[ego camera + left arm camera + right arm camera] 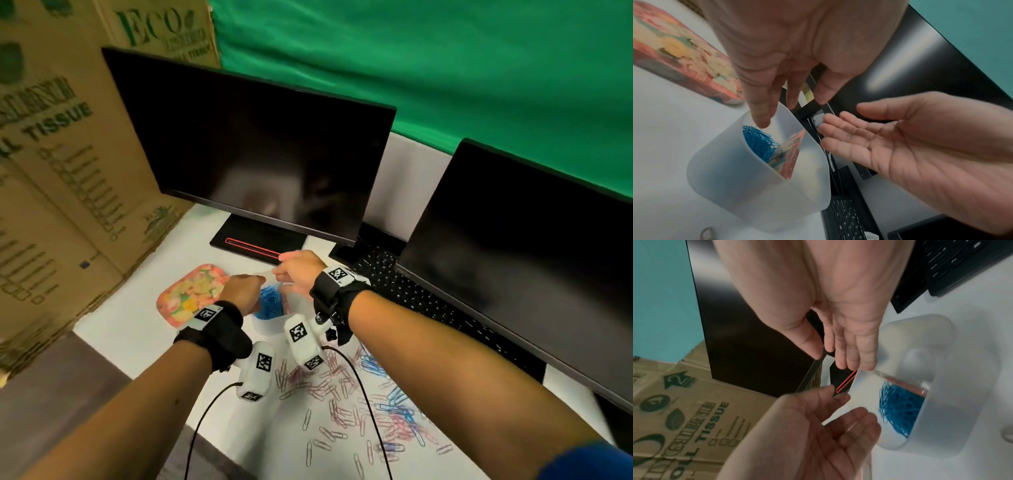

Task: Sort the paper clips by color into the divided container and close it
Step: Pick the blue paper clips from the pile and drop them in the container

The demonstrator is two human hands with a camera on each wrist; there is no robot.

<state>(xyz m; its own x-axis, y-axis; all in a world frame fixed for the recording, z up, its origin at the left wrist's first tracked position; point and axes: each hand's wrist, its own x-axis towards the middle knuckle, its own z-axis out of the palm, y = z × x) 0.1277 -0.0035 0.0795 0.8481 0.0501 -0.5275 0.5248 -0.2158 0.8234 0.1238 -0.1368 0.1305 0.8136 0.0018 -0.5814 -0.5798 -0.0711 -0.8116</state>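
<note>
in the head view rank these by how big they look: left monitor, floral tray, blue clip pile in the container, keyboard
1. Left monitor, by far the largest.
2. Keyboard; partly hidden under the right monitor, so its full extent is unsure.
3. Floral tray.
4. Blue clip pile, smallest, partly hidden by the hands.

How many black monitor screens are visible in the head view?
2. One black monitor stands behind the hands, left of centre; the second black monitor stands at the right, over the keyboard's far end. None seems hidden.

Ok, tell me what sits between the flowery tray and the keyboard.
The container of blue clips, with the left hand and right hand over it; head view.
</note>
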